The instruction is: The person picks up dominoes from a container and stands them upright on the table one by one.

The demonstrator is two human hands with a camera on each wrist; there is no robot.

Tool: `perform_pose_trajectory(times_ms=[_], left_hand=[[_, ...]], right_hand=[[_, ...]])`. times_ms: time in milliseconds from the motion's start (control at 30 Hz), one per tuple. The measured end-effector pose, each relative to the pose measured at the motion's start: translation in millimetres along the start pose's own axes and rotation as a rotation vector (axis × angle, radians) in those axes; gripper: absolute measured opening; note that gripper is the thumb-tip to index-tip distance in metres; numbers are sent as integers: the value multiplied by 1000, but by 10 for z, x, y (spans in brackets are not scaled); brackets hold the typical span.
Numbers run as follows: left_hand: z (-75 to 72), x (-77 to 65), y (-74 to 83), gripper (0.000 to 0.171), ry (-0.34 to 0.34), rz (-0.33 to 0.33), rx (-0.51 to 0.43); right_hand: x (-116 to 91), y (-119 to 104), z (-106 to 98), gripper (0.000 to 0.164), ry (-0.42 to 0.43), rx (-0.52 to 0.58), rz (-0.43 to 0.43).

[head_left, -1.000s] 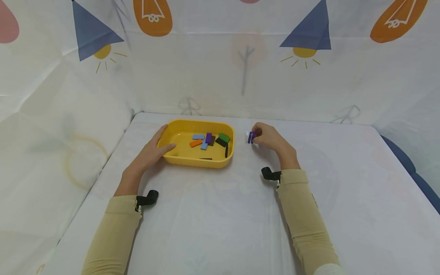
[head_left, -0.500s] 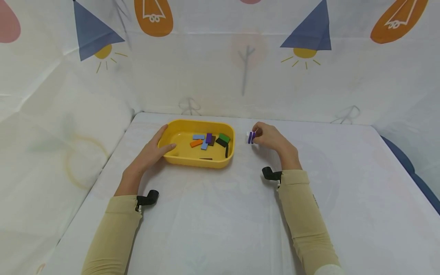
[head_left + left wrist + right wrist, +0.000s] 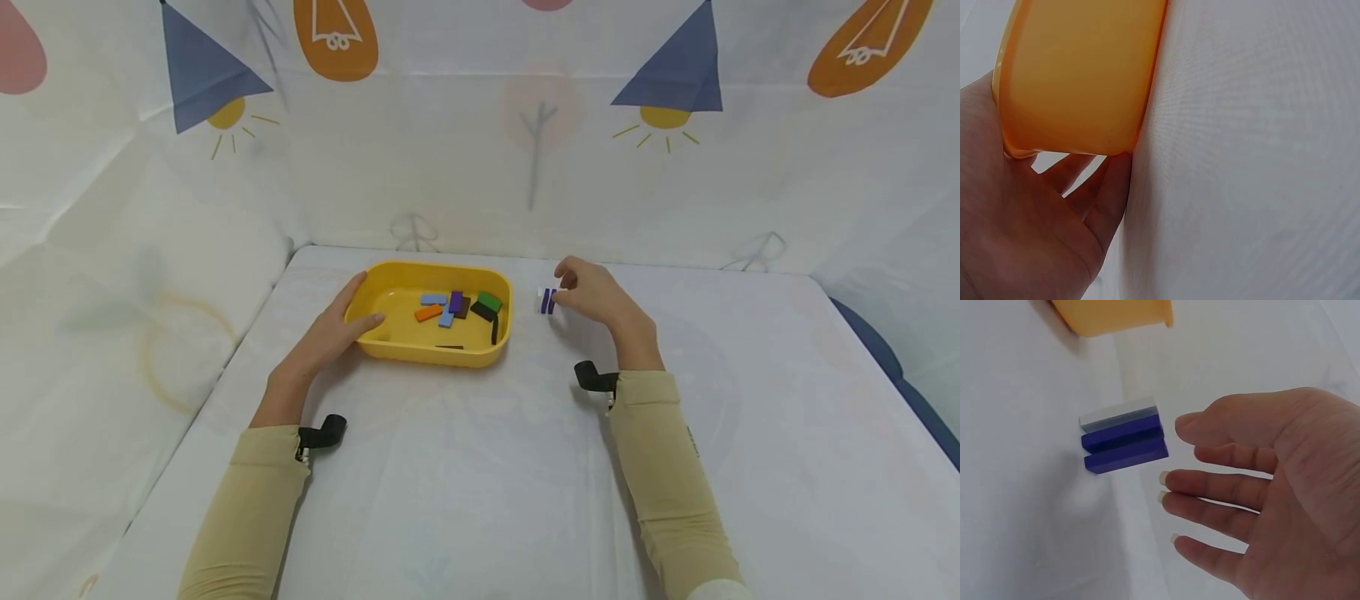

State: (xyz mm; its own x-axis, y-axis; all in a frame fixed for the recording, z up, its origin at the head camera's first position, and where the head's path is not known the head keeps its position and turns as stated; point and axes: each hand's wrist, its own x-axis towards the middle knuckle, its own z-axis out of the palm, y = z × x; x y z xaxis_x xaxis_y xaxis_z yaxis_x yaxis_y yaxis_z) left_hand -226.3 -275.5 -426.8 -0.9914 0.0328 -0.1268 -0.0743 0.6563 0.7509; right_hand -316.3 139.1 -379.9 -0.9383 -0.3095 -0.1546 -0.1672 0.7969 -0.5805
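My left hand [image 3: 330, 325] holds the left end of a yellow plastic tray [image 3: 420, 354], its thumb over the rim and its fingers along the outside. In the left wrist view the fingers press on the tray's end wall [image 3: 1085, 87]. To the right of the tray, a white domino block [image 3: 1117, 414] and two purple domino blocks [image 3: 1125, 455] stand on edge, close together in a row on the table. Just right of this row is my right hand [image 3: 596, 296], fingers spread and loosely bent. The right wrist view shows a gap between its fingertips and the blocks.
Inside the tray lie loose blocks: light blue ones [image 3: 432, 299], an orange one [image 3: 428, 312], a purple one [image 3: 456, 301], a green one [image 3: 490, 301], and several dark ones [image 3: 483, 311]. A white cloth covers the table [image 3: 465, 467]; a patterned curtain [image 3: 465, 167] hangs behind.
My right hand has let go of the nearer purple block; its fingers have spread and lifted slightly away to the right. The left hand and the tray have stayed still.
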Motion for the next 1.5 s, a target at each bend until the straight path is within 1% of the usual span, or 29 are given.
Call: perform_pose_trajectory(times_ms=[133, 267, 400, 600, 767, 933, 1100, 1200, 1333, 1500], left_hand=[[-3, -4, -1, 83, 0, -4, 4], [-6, -6, -4, 83, 0, -6, 6], [-6, -5, -10, 83, 0, -7, 9], [0, 4, -20, 83, -2, -8, 4], [6, 11, -19, 82, 0, -6, 0], [5, 12, -19, 82, 0, -8, -2], [3, 10, -19, 82, 1, -12, -3], [2, 10, -18, 82, 0, -13, 0], [0, 9, -12, 81, -2, -18, 0], [-3, 5, -8, 80, -2, -20, -9]], right_hand=[[-20, -53, -25, 45, 31, -8, -19], [-43, -127, -57, 42, 76, -12, -62], [-71, -220, -66, 39, 93, -8, -98], [-91, -328, -27, 39, 86, -27, -138], [-90, -403, 20, 38, 59, -14, -188], [-65, -486, 96, 40, 34, -18, -204], [-36, -552, 185, 41, 31, -65, -245], [-23, -577, 238, 38, 45, -91, -281], [-15, -615, 312, 36, 47, -127, -307], [-31, -706, 394, 33, 8, -165, -326]])
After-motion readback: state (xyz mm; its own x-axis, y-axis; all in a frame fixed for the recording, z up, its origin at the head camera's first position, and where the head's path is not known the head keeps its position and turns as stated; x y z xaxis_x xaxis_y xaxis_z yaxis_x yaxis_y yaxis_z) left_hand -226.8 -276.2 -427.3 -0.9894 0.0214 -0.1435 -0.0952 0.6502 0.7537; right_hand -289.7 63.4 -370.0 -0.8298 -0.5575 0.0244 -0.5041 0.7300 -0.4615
